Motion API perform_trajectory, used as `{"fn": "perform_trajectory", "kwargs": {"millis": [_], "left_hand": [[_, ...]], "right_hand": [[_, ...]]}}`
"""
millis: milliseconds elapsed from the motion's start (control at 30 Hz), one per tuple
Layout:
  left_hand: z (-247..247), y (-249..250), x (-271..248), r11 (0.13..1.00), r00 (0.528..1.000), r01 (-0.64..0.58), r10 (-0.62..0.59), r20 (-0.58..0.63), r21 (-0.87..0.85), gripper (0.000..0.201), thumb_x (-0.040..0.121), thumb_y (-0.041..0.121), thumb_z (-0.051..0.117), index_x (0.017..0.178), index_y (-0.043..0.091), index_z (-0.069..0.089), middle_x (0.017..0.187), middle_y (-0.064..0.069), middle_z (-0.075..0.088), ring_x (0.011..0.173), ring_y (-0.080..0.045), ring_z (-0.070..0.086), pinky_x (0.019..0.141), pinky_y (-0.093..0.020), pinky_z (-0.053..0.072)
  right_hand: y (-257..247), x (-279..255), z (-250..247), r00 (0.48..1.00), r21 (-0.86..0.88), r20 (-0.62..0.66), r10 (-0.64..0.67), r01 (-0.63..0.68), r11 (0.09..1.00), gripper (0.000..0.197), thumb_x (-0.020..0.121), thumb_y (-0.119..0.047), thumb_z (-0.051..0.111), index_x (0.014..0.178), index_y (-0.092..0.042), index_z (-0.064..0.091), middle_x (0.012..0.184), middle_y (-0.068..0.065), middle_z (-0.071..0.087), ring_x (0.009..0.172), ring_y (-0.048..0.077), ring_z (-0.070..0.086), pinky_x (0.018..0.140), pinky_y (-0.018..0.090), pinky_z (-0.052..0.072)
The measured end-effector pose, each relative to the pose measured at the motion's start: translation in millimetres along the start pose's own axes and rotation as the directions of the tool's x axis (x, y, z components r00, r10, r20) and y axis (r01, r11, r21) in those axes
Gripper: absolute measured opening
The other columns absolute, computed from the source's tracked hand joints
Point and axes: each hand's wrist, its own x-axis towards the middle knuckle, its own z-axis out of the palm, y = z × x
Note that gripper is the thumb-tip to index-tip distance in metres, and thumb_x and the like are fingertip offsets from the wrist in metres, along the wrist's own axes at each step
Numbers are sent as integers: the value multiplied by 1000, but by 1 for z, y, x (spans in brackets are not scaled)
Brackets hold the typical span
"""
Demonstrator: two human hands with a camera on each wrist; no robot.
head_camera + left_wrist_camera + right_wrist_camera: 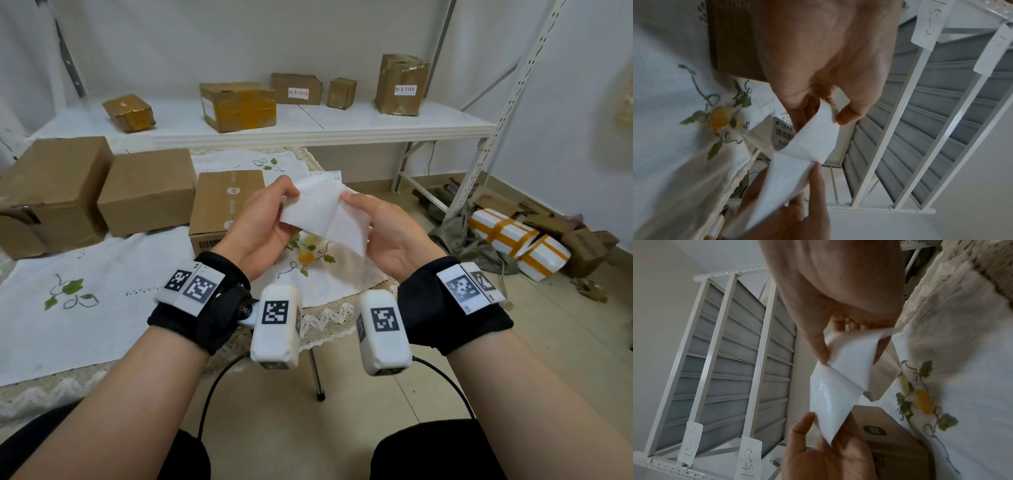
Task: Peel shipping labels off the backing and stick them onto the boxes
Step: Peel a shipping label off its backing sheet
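I'm peeling: my left hand (263, 219) and right hand (383, 233) are each pinching the label sheet (325, 212) in a closed grip; next I'm needing the label freed for the box (222, 205).

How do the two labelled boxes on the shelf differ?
The left labelled box is low and wide; the right labelled box is tall and upright. The left one's top looks fairly flat with one dented corner; the right one's top is crumpled and glossy with tape. The left sits nearer the shelf's middle, the right toward its end. Both are brown cardboard with a white handwritten label on the front face.
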Motion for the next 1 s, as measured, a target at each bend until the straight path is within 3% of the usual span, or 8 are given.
{"fn": "perform_trajectory", "kwargs": {"millis": [100, 200, 300, 400, 467, 700, 900, 1000], "left_hand": [[-1, 3, 1, 995, 995, 2, 8, 96, -103, 35, 98, 6, 42, 125, -8, 60, 124, -15, 72, 121, -24, 65, 105, -32, 48], [-2, 3, 1, 991, 993, 11, 6, 121, -135, 41, 99, 6, 40, 134, -10, 53, 126, -16, 71, 129, -25, 61, 114, -38, 45], [-2, 0, 2, 989, 995, 0, 14, 95, -147, 40, 99, 5, 43, 135, -9, 54, 126, -16, 71, 131, -27, 60, 113, -38, 45], [0, 0, 0, 990, 997, -16, 27, 77, -141, 36, 100, 4, 42, 131, -6, 56, 123, -14, 73, 128, -26, 62, 104, -32, 51], [1, 0, -1, 989, 997, -28, 38, 68, -145, 35, 100, 4, 42, 130, -6, 56, 122, -14, 73, 128, -26, 62, 103, -32, 51], [-3, -4, 5, 991, 999, -40, 41, 7, -128, 41, 100, 4, 46, 139, -8, 49, 126, -17, 71, 131, -30, 59, 114, -40, 45], [-3, -5, 7, 991, 998, -55, 50, -45, -126, 39, 99, 4, 48, 137, -8, 51, 130, -21, 68, 129, -32, 61, 111, -42, 48], [-2, -5, 6, 990, 997, -67, 61, -55, -125, 39, 100, 4, 48, 137, -7, 52, 128, -21, 69, 123, -30, 65, 105, -38, 52]], "right_hand": [[2, 2, -3, 1000, -7, 5, 24, -24, 1000, 16, 97, -17, 69, 87, -15, 57, 93, 2, 71, 84, 18, 68, 77, 31, 55], [2, 2, -5, 1000, 6, -4, 24, -24, 1000, 17, 96, -10, 68, 84, -14, 57, 93, 4, 70, 82, 19, 67, 78, 32, 55], [1, 1, -4, 999, 51, -27, 32, -30, 998, 9, 94, -7, 69, 99, -10, 62, 99, 7, 71, 84, 22, 67, 85, 36, 56], [2, 1, -3, 997, 55, -61, 45, -41, 998, 31, 92, -7, 69, 123, -2, 64, 106, 10, 70, 86, 24, 66, 82, 36, 57], [3, 1, -2, 995, 58, -80, 55, -50, 997, 38, 92, -7, 69, 129, -1, 63, 106, 10, 69, 86, 24, 66, 81, 36, 58], [3, 3, -3, 994, 104, -96, 45, -35, 994, 35, 95, -3, 64, 130, 1, 59, 108, 13, 69, 89, 25, 66, 86, 38, 57], [5, 8, -5, 995, 127, -85, 44, -33, 991, 32, 98, 0, 59, 130, 3, 57, 113, 16, 69, 95, 28, 66, 92, 43, 57], [6, 10, -4, 995, 129, -93, 35, -23, 991, 27, 99, -3, 61, 125, 1, 59, 112, 15, 69, 95, 28, 67, 92, 44, 58]]}}
